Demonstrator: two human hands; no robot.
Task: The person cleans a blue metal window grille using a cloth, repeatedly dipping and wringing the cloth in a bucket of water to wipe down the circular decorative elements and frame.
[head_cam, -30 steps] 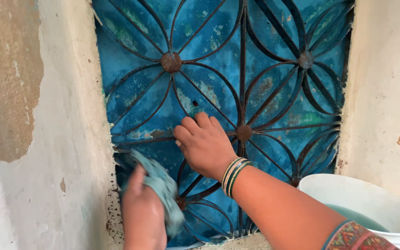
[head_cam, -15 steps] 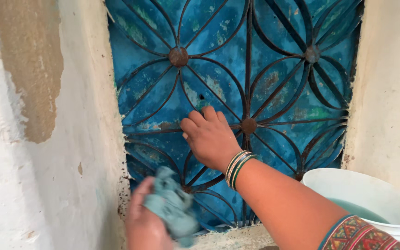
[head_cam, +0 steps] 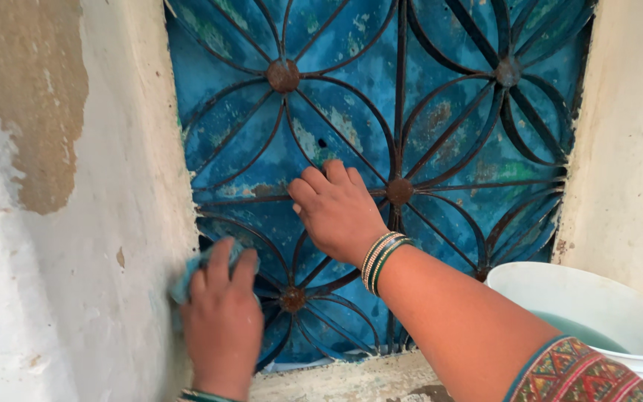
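A rough plastered wall (head_cam: 76, 313) with flaking tan patches frames a recessed window whose blue-painted panel (head_cam: 351, 67) sits behind a rusty iron grille (head_cam: 400, 191) of curved, petal-shaped bars. The left hand (head_cam: 221, 324) is at the lower left corner of the grille, fingers extended and pressed flat over a pale blue-green cloth (head_cam: 187, 274), which shows only as a fold above and left of the knuckles; the cloth lies against the bars right at the edge where grille meets plaster. The right hand (head_cam: 340, 212) is higher and nearer the middle, fingers curled over the horizontal bar just left of a round rusted boss, apparently gripping it, though the fingertips are hidden behind the metal so the closure cannot be fully confirmed. Green and gold bangles (head_cam: 382, 260) ring that wrist, and a patterned sleeve (head_cam: 582, 376) shows at the bottom edge. The cloth sits below and to the left of the right hand, so the left hand is the one on it. A white bucket (head_cam: 619, 357) holding cloudy greenish water stands at the lower right, beside the sill.
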